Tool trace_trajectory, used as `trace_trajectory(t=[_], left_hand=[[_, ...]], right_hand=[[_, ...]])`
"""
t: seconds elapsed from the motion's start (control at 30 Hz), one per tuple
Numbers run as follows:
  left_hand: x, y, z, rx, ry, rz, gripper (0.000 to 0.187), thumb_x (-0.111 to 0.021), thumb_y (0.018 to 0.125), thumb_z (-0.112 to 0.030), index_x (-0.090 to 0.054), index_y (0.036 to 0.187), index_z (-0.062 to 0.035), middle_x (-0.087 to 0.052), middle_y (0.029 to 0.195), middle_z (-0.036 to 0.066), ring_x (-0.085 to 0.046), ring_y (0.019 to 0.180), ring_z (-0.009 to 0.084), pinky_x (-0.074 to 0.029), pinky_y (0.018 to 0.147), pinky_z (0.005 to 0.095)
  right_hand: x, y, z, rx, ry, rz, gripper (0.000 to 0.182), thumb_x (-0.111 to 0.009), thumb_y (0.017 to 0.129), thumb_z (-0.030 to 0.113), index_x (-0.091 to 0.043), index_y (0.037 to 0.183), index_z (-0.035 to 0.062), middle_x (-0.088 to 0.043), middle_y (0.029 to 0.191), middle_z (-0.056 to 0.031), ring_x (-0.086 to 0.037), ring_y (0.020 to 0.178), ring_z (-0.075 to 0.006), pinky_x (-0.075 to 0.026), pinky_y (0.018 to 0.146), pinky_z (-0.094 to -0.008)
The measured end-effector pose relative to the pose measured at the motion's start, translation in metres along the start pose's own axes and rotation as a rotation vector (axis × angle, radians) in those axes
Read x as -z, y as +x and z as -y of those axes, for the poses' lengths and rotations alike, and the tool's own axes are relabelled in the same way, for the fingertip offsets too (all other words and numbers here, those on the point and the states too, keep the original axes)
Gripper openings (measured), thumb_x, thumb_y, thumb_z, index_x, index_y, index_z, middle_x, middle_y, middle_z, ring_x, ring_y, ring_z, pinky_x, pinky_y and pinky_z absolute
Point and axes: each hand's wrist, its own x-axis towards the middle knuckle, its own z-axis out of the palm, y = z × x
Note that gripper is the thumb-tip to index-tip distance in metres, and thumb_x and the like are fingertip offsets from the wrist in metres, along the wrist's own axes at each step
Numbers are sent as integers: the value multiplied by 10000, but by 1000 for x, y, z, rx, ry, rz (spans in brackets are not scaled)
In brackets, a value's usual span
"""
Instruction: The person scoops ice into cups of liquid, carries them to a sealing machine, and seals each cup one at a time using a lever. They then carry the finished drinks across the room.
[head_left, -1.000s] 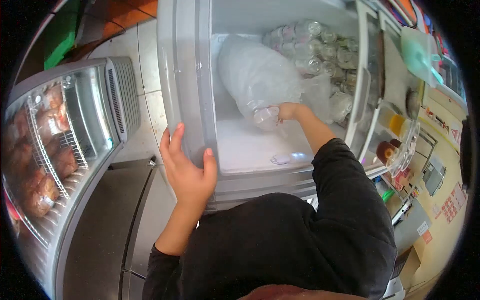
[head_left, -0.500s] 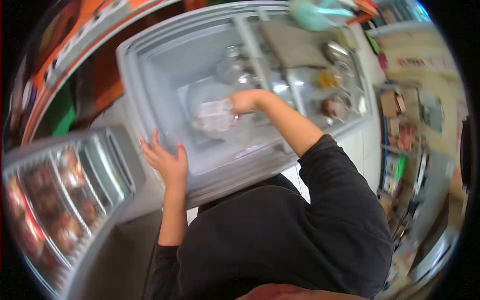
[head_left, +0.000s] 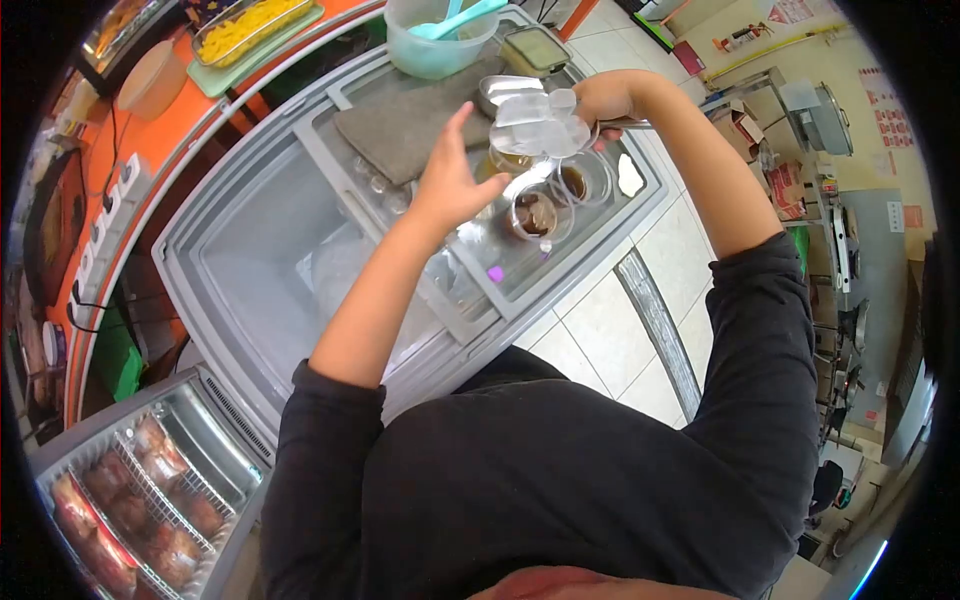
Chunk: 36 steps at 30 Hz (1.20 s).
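My right hand (head_left: 608,105) is closed on the handle of a scoop piled with clear ice pieces (head_left: 538,122). The ice hangs above several clear cups at the right end of the chest freezer. One cup with brown liquid (head_left: 532,215) stands below the scoop; another with dark liquid (head_left: 574,183) is beside it. My left hand (head_left: 452,183) is open, fingers spread, left of the cups and over the edge of a folded grey-brown cloth (head_left: 405,128). It holds nothing.
The freezer's open compartment (head_left: 240,240) lies at the left. A teal tub (head_left: 430,52) with utensils and a green-lidded container (head_left: 535,50) stand at the back. Wrapped food packs (head_left: 130,505) sit in a case at lower left. A power strip (head_left: 105,225) lies on the orange counter.
My right hand has carried the scoop of ice out of the freezer compartment, over to the cups. My left hand has moved right, from the freezer's left side. The view has turned.
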Motion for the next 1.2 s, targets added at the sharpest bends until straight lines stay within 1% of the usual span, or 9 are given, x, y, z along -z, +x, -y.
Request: trace_trajectory(t=[0.37,0.47,0.57,0.67,0.8,0.87,0.97,1.1,1.2], left_hand=[[-62,36,26,58,153,55,953,-732,660,-239,-140,1384,-55,-226,1392,240,-256,1288,363,-229,1060,396],[-42,24,7,92,126,-15,880,-700,702,-211,-165,1384,-56,-238,1400,215,-258,1296,336,-227,1058,389],[16,-20,-6,-12,105,-114,754,-669,720,-203,-273,1337,-25,-320,1343,239,-310,1256,373,-239,1040,416],[101,-99,-6,145,331,-340,600,-645,738,-180,-399,1258,-9,-378,1311,220,-332,1244,349,-243,1031,417],[192,-223,7,580,882,-650,542,-618,749,-186,-434,1235,-33,-393,1298,215,-354,1213,362,-243,1019,430],[217,-269,12,807,1139,-710,547,-608,755,-194,-425,1246,-39,-392,1297,219,-360,1203,369,-241,1018,436],[225,-306,28,1003,842,-737,621,-589,762,-196,-339,1311,-45,-368,1308,238,-369,1201,379,-295,999,422],[223,-313,34,964,759,-694,685,-594,739,-151,-274,1313,44,-372,1296,250,-382,1191,394,-321,990,409],[227,-313,37,926,708,-691,686,-592,727,-123,-268,1297,82,-364,1292,263,-375,1198,392,-306,1000,406]], right_hand=[[-7,30,36,-302,-730,-290,202,-471,791,97,-658,780,21,-655,786,-157,-646,641,-251,-513,568,-373],[-18,-7,51,-111,-1008,-508,176,-490,784,77,-622,867,-7,-647,829,-170,-641,746,-298,-508,633,-397],[-34,-52,67,94,-844,-730,266,-514,763,46,-498,1024,2,-621,855,-187,-600,813,-344,-464,680,-444],[-77,-51,99,415,-676,-779,288,-500,776,44,-446,1057,13,-609,839,-199,-585,801,-359,-442,672,-456],[-203,54,192,408,-550,-421,170,-486,788,89,-563,881,-31,-626,819,-210,-610,767,-372,-479,677,-447],[-270,146,219,297,-965,141,238,-510,770,131,-650,918,8,-634,941,-191,-618,873,-337,-494,708,-429],[-388,301,117,187,-995,136,263,-517,769,134,-643,967,16,-621,1021,-165,-611,921,-305,-499,714,-430],[-448,341,93,176,-873,-223,256,-472,834,133,-603,1018,13,-628,1013,-137,-618,897,-287,-501,731,-421],[-474,374,76,292,-723,-55,272,-416,880,149,-563,1068,19,-629,1005,-136,-621,882,-291,-498,741,-425]])
